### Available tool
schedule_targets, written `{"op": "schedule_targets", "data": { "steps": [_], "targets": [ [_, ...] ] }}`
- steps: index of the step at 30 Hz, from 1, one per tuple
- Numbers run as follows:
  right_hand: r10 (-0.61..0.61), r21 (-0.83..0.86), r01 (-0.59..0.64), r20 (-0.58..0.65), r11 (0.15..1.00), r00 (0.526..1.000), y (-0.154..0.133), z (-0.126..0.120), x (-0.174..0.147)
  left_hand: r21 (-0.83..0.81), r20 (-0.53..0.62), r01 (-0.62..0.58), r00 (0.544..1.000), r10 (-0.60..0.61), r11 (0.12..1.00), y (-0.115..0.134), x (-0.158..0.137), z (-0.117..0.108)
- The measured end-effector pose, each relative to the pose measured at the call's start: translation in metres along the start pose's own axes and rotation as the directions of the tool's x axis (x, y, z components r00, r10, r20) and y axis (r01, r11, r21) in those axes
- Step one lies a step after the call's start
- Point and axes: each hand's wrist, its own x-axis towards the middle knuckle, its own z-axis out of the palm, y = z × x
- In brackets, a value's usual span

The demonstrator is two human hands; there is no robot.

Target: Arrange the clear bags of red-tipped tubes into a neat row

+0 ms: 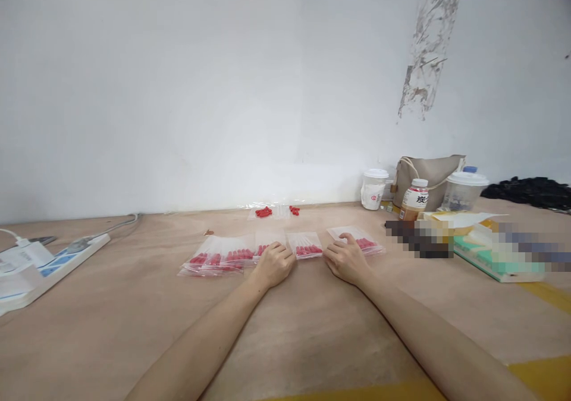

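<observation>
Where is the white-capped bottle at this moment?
In the head view, the white-capped plastic bottle stands at right, before the greyish bag, between the white cup and clear lidded cup.

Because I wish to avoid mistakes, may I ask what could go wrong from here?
The overlapping bags at the left could slide apart, since they lie partly on one another. The left hand partly hides another bag and might drag it. The right hand, close to the rightmost bag, could nudge it.
</observation>
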Motion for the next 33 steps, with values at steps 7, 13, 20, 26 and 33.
{"op": "schedule_targets", "data": {
  "steps": [7,13,20,26,33],
  "targets": [
    [-0.063,-0.010,0.063,-0.094,0.998,0.994,-0.030,0.004,0.019,-0.032,-0.034,0.028,0.999,-0.029,0.999,0.003,0.001,0.004],
    [-0.116,-0.052,0.108,-0.188,0.993,0.975,-0.041,0.012,0.028,-0.048,-0.059,-0.005,0.998,0.003,0.999,0.002,0.001,0.002],
    [-0.153,-0.068,0.142,-0.211,0.988,0.965,-0.039,0.009,0.029,-0.048,-0.067,-0.065,0.996,0.062,0.997,0.001,0.002,0.001],
    [-0.192,-0.186,0.157,-0.189,0.970,0.963,-0.037,0.003,0.028,-0.095,-0.089,-0.039,0.996,0.030,0.995,0.000,0.001,0.004],
    [-0.176,-0.238,0.146,-0.113,0.960,0.978,-0.020,-0.001,0.018,-0.117,-0.089,-0.012,0.996,0.002,0.993,0.000,0.000,0.006]
  ]
}}
